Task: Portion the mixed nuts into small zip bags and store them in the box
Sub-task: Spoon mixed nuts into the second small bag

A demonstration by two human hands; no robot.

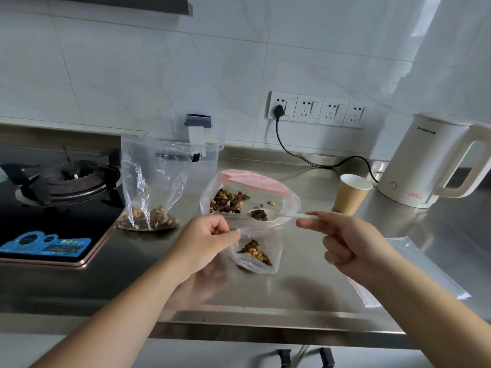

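Hidden behind the standing bag (148, 181), left of the left hand (206, 239): lower left of the clear box (198, 155). Cut off by the right edge, beyond the right hand (350, 243): kettle (425, 160) handle. Cut off by the left edge: hob (53, 197). Cut off at the top: dark hood (148, 5). Covered by the right forearm: near part of the flat bags (414, 264). Too small to read: kettle lettering, blue hob label (46, 244). Cannot tell apart single nuts in the spoon (268, 215). Blurred through plastic: small bag's (259, 252) mouth under the left fingers.
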